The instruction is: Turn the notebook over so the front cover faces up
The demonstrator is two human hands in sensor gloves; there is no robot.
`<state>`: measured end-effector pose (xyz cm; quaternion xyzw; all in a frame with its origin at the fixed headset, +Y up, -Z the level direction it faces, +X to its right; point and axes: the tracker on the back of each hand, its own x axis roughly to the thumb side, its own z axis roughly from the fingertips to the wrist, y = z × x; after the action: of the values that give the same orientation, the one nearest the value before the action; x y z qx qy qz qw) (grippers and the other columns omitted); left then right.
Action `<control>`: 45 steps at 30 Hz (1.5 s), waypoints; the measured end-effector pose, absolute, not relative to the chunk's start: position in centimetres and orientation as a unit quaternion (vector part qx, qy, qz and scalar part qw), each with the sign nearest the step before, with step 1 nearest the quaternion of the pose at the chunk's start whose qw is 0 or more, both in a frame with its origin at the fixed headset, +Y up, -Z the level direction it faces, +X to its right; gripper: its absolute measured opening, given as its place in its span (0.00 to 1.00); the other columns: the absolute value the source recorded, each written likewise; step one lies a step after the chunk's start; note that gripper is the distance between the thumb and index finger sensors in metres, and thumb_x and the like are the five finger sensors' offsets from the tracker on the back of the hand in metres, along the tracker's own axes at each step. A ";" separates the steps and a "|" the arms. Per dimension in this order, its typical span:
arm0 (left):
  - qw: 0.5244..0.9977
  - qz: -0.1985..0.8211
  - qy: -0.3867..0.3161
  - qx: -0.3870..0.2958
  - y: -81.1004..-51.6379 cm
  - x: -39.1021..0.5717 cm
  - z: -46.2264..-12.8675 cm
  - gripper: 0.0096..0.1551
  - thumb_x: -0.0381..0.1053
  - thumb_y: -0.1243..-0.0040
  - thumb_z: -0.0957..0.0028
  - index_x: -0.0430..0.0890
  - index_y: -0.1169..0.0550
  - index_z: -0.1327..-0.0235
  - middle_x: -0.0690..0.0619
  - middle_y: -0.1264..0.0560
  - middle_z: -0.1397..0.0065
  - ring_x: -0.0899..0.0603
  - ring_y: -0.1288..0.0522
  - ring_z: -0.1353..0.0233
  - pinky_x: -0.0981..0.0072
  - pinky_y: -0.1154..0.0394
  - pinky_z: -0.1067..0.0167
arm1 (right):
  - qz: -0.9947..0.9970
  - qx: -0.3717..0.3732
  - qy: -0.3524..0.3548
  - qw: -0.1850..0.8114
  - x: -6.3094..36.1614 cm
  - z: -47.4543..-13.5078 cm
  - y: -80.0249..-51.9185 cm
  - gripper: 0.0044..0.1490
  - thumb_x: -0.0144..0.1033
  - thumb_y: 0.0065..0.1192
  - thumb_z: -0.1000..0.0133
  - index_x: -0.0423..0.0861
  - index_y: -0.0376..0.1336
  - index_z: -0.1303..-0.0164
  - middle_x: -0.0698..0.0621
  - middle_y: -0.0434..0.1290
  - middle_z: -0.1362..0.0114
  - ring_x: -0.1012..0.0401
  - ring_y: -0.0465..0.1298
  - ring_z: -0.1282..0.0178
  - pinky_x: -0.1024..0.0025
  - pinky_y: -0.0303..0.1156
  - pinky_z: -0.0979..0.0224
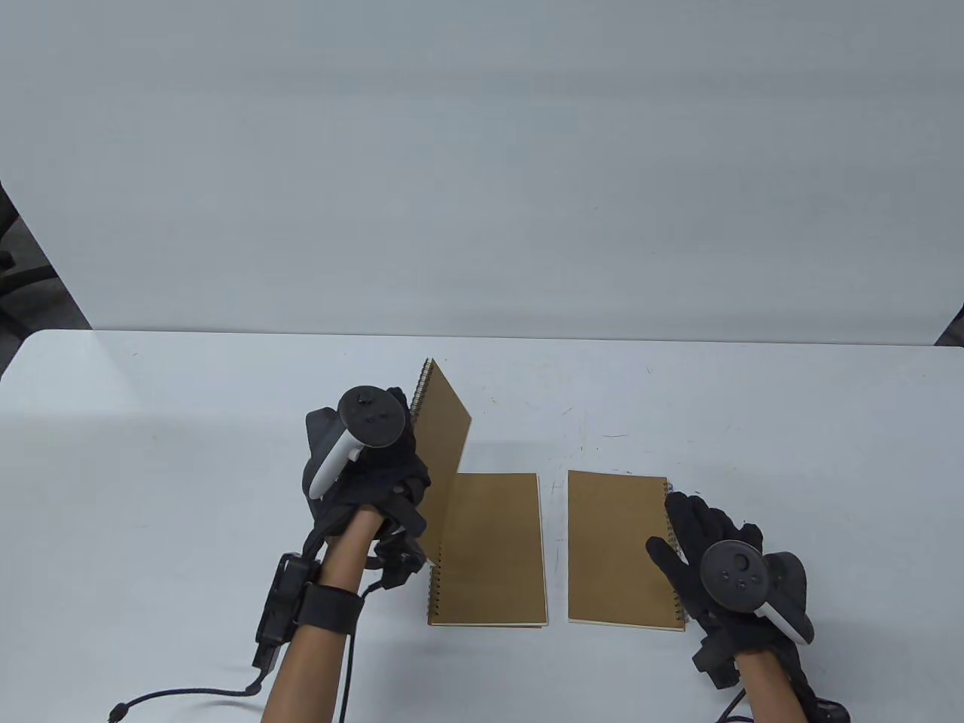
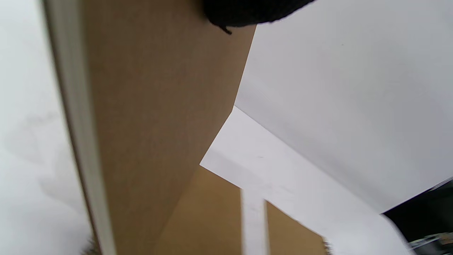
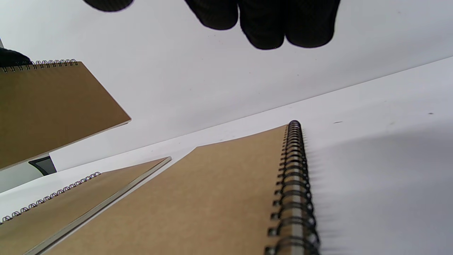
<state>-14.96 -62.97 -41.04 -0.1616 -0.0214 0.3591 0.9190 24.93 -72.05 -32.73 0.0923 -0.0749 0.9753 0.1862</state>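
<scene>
1. Our left hand (image 1: 369, 467) holds one notebook (image 1: 440, 452) up on its edge, left of the middle.
2. It looks light and stiff; we'd grip its spiral side.
3. Our right hand (image 1: 715, 557) rests open on another notebook (image 1: 617, 546).

I'm scanning all three views and can read nothing: the brown notebook covers (image 1: 617, 546) are plain, with no lettering.
</scene>
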 end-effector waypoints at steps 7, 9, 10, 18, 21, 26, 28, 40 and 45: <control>0.847 0.497 -0.053 -0.182 -69.7 -12.3 -39.1 0.54 0.33 0.50 0.41 0.42 0.73 0.27 0.31 0.42 0.25 0.34 0.23 0.38 0.57 0.17 0.50 | 0.972 0.088 -0.073 0.207 25.1 -32.7 -72.0 0.48 0.61 0.40 0.37 0.38 0.50 0.17 0.30 0.62 0.16 0.32 0.64 0.23 0.21 0.48 0.31; 0.835 0.510 -0.020 -0.206 -71.7 -12.0 -38.5 0.54 0.33 0.50 0.41 0.42 0.73 0.26 0.30 0.43 0.25 0.33 0.24 0.38 0.56 0.17 0.50 | 0.969 0.088 -0.075 0.218 25.2 -32.7 -71.9 0.48 0.61 0.40 0.37 0.37 0.50 0.17 0.30 0.62 0.16 0.32 0.64 0.23 0.21 0.48 0.31; 0.837 0.508 -0.020 -0.205 -72.4 -11.9 -38.3 0.54 0.32 0.50 0.41 0.42 0.73 0.26 0.30 0.43 0.25 0.33 0.24 0.38 0.56 0.17 0.49 | 0.969 0.088 -0.075 0.220 25.2 -32.7 -71.9 0.48 0.61 0.40 0.37 0.37 0.50 0.17 0.30 0.62 0.16 0.32 0.64 0.23 0.21 0.48 0.31; 0.900 0.373 -0.006 -0.225 -74.4 -12.1 -37.9 0.56 0.38 0.45 0.39 0.42 0.73 0.26 0.32 0.41 0.26 0.39 0.23 0.42 0.62 0.17 0.53 | 0.973 0.082 -0.058 0.210 25.2 -32.9 -72.4 0.48 0.61 0.40 0.37 0.37 0.50 0.17 0.30 0.62 0.16 0.32 0.64 0.23 0.21 0.48 0.31; 0.956 0.210 0.013 -0.206 -73.8 -11.2 -37.7 0.59 0.46 0.42 0.39 0.41 0.72 0.25 0.32 0.39 0.27 0.41 0.22 0.45 0.64 0.17 0.56 | 0.974 0.073 -0.047 0.207 25.4 -33.0 -72.6 0.48 0.61 0.40 0.37 0.37 0.50 0.17 0.28 0.62 0.17 0.31 0.65 0.24 0.21 0.49 0.31; 0.975 0.035 0.023 -0.218 -74.3 -9.2 -37.4 0.59 0.52 0.45 0.38 0.42 0.73 0.24 0.30 0.39 0.26 0.39 0.24 0.44 0.60 0.19 0.55 | 0.984 0.058 0.013 0.166 25.7 -33.3 -73.1 0.61 0.71 0.45 0.41 0.32 0.46 0.16 0.22 0.66 0.21 0.28 0.68 0.28 0.23 0.53 0.31; 0.971 0.021 0.032 -0.237 -74.4 -9.0 -37.5 0.59 0.53 0.46 0.37 0.42 0.73 0.25 0.30 0.40 0.26 0.38 0.24 0.43 0.59 0.20 0.54 | 0.991 0.059 0.035 0.119 25.6 -33.4 -73.3 0.65 0.74 0.45 0.43 0.31 0.42 0.16 0.23 0.67 0.22 0.29 0.69 0.28 0.25 0.55 0.31; 0.981 0.024 0.024 -0.190 -72.3 -13.1 -36.0 0.58 0.58 0.49 0.36 0.43 0.75 0.24 0.30 0.52 0.18 0.24 0.38 0.26 0.42 0.28 0.35 | 0.992 0.055 0.110 0.009 22.6 -33.9 -76.2 0.68 0.74 0.47 0.44 0.32 0.37 0.15 0.28 0.65 0.20 0.33 0.67 0.26 0.27 0.55 0.30; 0.985 0.053 -0.003 -0.167 -72.7 -17.0 -34.1 0.57 0.58 0.49 0.36 0.44 0.73 0.23 0.31 0.54 0.16 0.21 0.44 0.22 0.35 0.33 0.31 | 0.992 0.047 0.108 -0.039 21.5 -33.9 -76.8 0.72 0.76 0.49 0.46 0.30 0.37 0.16 0.26 0.65 0.22 0.33 0.67 0.27 0.26 0.55 0.30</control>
<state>-16.98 -72.75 -34.14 -0.1665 -0.0030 0.0533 0.9846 21.54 -76.78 -33.94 0.0473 0.1080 0.9923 -0.0388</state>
